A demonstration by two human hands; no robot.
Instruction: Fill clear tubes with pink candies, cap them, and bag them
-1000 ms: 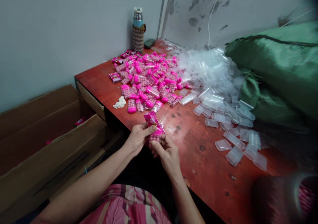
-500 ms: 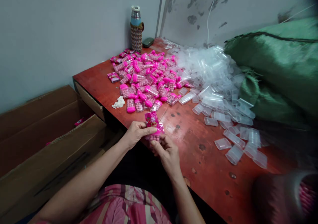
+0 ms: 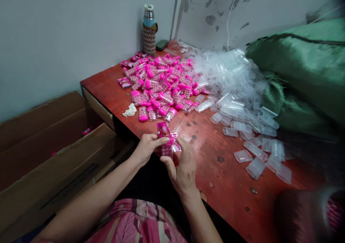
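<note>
My left hand [image 3: 147, 147] is closed, pinching a small clear candy bottle [image 3: 167, 151] full of pale pink balls, its cap end under my thumb. A printed pink wrapper [image 3: 162, 128] sticks up beyond that thumb, and another shiny printed piece [image 3: 175, 143] shows at the right side. Around the bottle's lower right, my right hand [image 3: 184, 169] has its thumb and fingers spread apart. Whether its fingertips touch the wrapper is hard to tell. Behind the hands lies a pile of pink-capped candy bottles [image 3: 164, 83] on the red table [image 3: 208, 156].
Clear empty plastic tubes [image 3: 234, 92] are heaped on the right, beside a large green sack [image 3: 299, 67]. A flask [image 3: 149, 31] in a knitted holder stands at the back. Cardboard boxes [image 3: 61, 153] sit left of the table. A white scrap [image 3: 129, 110] lies near its edge.
My right hand has loosened from the bottle, its thumb and fingers spreading apart. My left hand keeps its pinch, and the bottle's ball-filled body now hangs more upright.
</note>
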